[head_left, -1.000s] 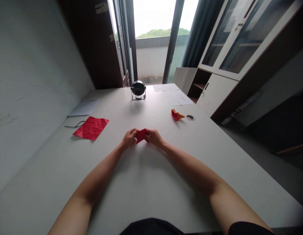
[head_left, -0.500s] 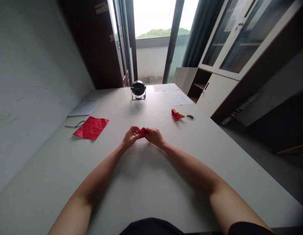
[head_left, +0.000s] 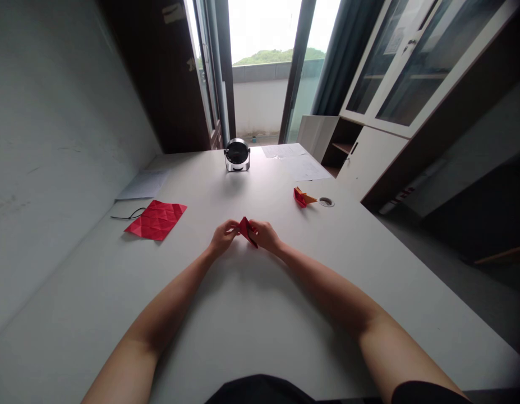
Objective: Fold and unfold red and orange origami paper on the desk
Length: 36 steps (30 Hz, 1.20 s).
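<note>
A small folded red paper piece (head_left: 245,230) is held between both hands over the middle of the white table (head_left: 251,314). My left hand (head_left: 222,237) pinches its left side with curled fingers. My right hand (head_left: 265,235) grips its right side, fingers closed. Much of the paper is hidden behind the fingers.
A creased red paper sheet (head_left: 156,219) lies flat at the left, beside a black cord (head_left: 127,215) and a white booklet (head_left: 143,184). A folded red-orange paper figure (head_left: 302,197) sits right of centre near a cable hole (head_left: 326,202). A small round fan (head_left: 237,154) and loose white sheets (head_left: 295,160) stand at the far end.
The red piece has been folded narrower and turned more upright between the fingers; both hands stayed in about the same spot.
</note>
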Available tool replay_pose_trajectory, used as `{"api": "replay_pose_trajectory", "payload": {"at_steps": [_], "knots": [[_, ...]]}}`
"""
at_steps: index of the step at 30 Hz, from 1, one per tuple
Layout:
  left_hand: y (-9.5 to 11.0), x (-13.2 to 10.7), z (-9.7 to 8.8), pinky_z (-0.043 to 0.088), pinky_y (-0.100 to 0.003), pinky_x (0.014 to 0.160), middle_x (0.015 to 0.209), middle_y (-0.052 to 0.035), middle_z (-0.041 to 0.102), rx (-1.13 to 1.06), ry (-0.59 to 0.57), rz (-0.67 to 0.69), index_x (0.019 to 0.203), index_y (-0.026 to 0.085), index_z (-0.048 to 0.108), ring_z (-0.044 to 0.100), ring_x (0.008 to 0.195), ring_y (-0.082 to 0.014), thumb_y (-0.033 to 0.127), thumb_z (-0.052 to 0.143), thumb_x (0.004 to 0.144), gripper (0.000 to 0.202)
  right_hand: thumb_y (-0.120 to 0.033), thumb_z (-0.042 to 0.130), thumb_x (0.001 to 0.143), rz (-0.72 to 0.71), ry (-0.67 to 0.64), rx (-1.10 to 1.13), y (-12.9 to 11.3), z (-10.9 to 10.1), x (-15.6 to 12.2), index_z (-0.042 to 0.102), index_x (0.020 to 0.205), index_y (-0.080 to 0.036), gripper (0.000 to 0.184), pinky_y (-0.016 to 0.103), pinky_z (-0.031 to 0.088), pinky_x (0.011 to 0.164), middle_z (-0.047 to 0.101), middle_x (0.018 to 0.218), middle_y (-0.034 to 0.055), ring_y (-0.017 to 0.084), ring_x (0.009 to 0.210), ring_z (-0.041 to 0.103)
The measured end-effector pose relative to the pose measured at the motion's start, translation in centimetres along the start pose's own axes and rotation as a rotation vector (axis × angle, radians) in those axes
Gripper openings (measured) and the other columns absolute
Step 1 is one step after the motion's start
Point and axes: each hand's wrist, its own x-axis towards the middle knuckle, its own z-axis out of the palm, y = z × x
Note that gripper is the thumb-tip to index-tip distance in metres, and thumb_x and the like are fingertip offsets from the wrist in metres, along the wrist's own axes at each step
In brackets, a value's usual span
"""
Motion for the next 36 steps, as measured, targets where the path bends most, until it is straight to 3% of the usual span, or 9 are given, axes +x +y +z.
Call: {"api": "replay_pose_trajectory", "payload": {"at_steps": [11,20,29,36], "knots": [[-0.88,0.11,0.00,0.057,-0.037,0.085,0.087,-0.0041,0.071,0.009,0.042,0.008,0.092,0.017,0.067,0.068,0.083,-0.0186,0.033,0.064,0.085,0.017,-0.028,0.054,0.081,0.055,-0.010,-0.061,0.31,-0.04,0.10,0.062,0.080,-0.021,0.010,0.022,0.035,0.057,0.063,0.065,-0.0028,0.011,0.056,0.050],[-0.92,0.05,-0.03,0.056,-0.035,0.086,0.088,-0.0045,0.072,0.013,-0.033,0.040,0.099,0.017,0.066,0.069,0.086,-0.0187,0.026,0.061,0.086,0.016,-0.024,0.057,0.080,0.043,-0.026,0.008,-0.07,-0.25,0.06,0.066,0.086,-0.020,0.011,0.022,0.036,0.059,0.069,0.073,-0.0015,0.013,0.061,0.056],[-0.87,-0.01,0.12,0.056,-0.032,0.082,0.096,-0.0063,0.073,0.059,-0.028,0.090,0.096,0.017,0.068,0.069,0.088,-0.0186,0.030,0.064,0.086,0.017,-0.014,0.058,0.070,0.162,-0.072,0.042,0.38,0.25,0.30,0.065,0.075,-0.019,0.010,0.021,0.035,0.055,0.070,0.069,-0.0017,0.013,0.061,0.057],[-0.66,0.00,0.07,0.056,-0.032,0.079,0.095,-0.0056,0.072,0.085,0.004,0.042,0.095,0.018,0.066,0.070,0.086,-0.0188,0.035,0.066,0.086,0.020,-0.022,0.059,0.078,0.084,-0.018,0.054,-0.46,0.10,0.03,0.063,0.080,-0.019,0.006,0.020,0.033,0.055,0.063,0.062,-0.0038,0.010,0.054,0.048]]}}
